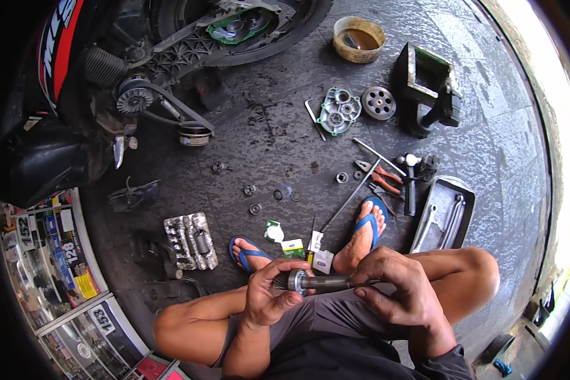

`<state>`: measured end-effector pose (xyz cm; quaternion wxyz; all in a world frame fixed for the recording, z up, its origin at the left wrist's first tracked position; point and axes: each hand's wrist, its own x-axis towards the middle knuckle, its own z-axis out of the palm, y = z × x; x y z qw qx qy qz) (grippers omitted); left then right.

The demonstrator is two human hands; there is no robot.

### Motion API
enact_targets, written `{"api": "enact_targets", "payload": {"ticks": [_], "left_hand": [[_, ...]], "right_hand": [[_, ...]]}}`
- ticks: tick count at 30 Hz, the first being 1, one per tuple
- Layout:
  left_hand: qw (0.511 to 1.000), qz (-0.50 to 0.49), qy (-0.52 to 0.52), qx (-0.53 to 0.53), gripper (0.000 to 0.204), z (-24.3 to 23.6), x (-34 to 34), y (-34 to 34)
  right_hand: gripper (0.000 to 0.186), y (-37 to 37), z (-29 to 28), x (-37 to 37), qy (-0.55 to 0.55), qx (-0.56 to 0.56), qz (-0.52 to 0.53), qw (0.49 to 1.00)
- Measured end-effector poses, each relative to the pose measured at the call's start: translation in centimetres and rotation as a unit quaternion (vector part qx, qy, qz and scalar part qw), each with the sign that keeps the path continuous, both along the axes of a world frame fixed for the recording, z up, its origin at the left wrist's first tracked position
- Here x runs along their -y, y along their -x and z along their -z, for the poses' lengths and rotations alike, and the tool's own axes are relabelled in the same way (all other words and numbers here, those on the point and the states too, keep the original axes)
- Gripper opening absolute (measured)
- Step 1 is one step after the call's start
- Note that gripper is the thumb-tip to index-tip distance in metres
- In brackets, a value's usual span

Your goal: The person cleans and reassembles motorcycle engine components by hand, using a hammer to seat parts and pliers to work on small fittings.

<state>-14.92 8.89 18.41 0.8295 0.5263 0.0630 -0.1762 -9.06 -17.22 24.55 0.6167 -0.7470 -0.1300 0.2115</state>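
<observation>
I squat over a dark stone floor and hold a grey metal shaft level above my knees. My left hand grips its left end, where a round bearing-like collar sits. My right hand is closed around the shaft's right end, fingers curled over it. Both of my feet in blue flip-flops show beyond the hands. Small cardboard packets lie on the floor between my feet.
A scooter with its belt drive exposed stands at the upper left. On the floor lie a green gasket cover, a round clutch part, a brown bowl, a T-wrench, pliers, a tool tray and small washers.
</observation>
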Motion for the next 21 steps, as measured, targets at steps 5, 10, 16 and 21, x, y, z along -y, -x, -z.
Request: {"api": "enact_targets", "payload": {"ticks": [5,10,16,21], "left_hand": [[0.999,-0.036,-0.004,-0.029,0.059,0.3,0.8,-0.1],[0.993,-0.119,-0.004,-0.005,0.054,1.6,2.6,-1.1],[0.978,-0.192,0.075,-0.034,0.046,1.6,2.3,-1.7],[0.970,-0.210,0.102,-0.064,0.043,1.5,1.8,-0.9]], "right_hand": [[0.024,-0.6,3.7,2.4,-0.073,-0.159,0.268,0.948],[0.022,-3.3,16.2,6.5,0.203,-0.094,0.430,0.875],[0.034,-3.7,28.4,5.5,0.396,-0.213,0.377,0.810],[0.040,-4.7,31.9,2.5,0.471,-0.305,0.385,0.733]]}}
